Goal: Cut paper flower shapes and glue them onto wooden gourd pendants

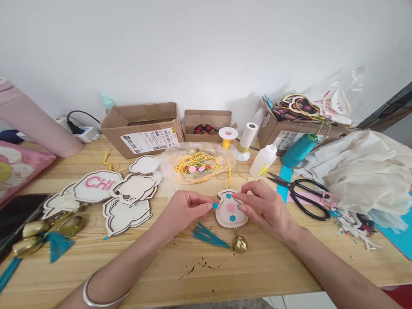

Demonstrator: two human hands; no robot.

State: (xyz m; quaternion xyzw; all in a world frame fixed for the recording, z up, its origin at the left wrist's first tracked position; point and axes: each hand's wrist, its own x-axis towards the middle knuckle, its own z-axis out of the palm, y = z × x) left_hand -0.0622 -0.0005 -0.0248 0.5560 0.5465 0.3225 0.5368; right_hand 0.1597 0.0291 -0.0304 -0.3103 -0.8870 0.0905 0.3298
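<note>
A gourd-shaped ornament (223, 218) with a pale face lies on the table in front of me, bearing small blue flower shapes and a pink flower in its middle. My left hand (187, 208) pinches a small blue flower piece (215, 205) between thumb and forefinger at the ornament's left edge. On the opposite side, my right hand (267, 208) has its thumb and fingertips closed at the ornament's right edge, partly covering it. Below the ornament hang a gold bell (240, 244) and a teal tassel (211, 235).
Black-handled scissors (307, 194) and a glue bottle (264, 159) are to the right. Yellow cords (205, 167) lie behind the ornament. White-faced wooden plaques (126, 210) overlap at left, near a phone (4, 234). Cardboard boxes (144, 131) line the wall.
</note>
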